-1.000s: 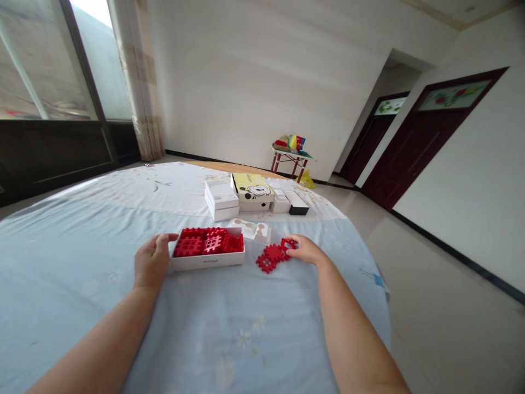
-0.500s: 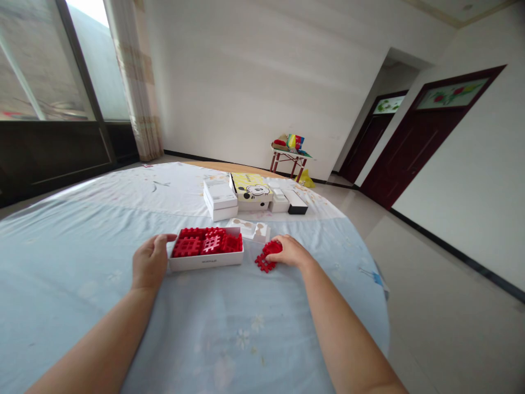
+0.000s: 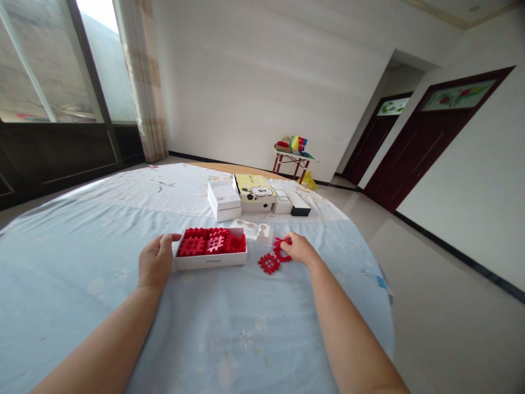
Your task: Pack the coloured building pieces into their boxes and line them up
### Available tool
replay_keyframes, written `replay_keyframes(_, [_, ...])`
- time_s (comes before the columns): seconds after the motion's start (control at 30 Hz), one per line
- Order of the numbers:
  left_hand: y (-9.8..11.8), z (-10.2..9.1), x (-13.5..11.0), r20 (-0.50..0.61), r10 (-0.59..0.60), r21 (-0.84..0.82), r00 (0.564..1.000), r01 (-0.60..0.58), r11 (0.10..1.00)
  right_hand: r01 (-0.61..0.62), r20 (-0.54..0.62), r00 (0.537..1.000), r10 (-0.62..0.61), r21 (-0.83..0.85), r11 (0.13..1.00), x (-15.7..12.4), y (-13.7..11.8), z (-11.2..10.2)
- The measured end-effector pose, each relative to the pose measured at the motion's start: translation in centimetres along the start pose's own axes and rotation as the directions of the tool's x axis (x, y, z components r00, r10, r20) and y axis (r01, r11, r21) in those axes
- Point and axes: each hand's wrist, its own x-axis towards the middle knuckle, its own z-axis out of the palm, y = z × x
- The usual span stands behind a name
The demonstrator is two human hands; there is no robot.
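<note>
A shallow white box stands on the table, filled with several red plastic interlocking blocks with notched edges. Against the box's left end, my left hand grips it, one finger reaching over the far corner. To the right of the box, my right hand pinches a red notched ring-shaped block just above the cloth, or on it; I cannot tell which. A square red block with a pierced centre lies flat on the cloth, close beside the pinched one.
Behind the box lies a clear-and-white plastic tray. Farther back are stacked white boxes, a yellow cartoon box, a small white box and a black-and-white box. A pale blue floral cloth covers the round table.
My right hand has moved slightly right with the ring-shaped block, away from the square block, which now lies fully in sight. My left hand stays at the box. The view has shifted slightly.
</note>
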Motion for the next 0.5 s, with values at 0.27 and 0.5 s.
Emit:
replay_keyframes(0.27, [0.09,0.00,-0.06,-0.012,-0.010,0.017,1.000,0.011,1.000,0.060,-0.023,0.998,-0.062,-0.063,0.996,0.25,0.55,0.17])
replay_keyframes(0.5, [-0.26,0.10,0.05,-0.003,-0.013,0.023,1.000,0.014,1.000,0.141,0.070,0.987,-0.143,0.036,0.989,-0.10,0.60,-0.30])
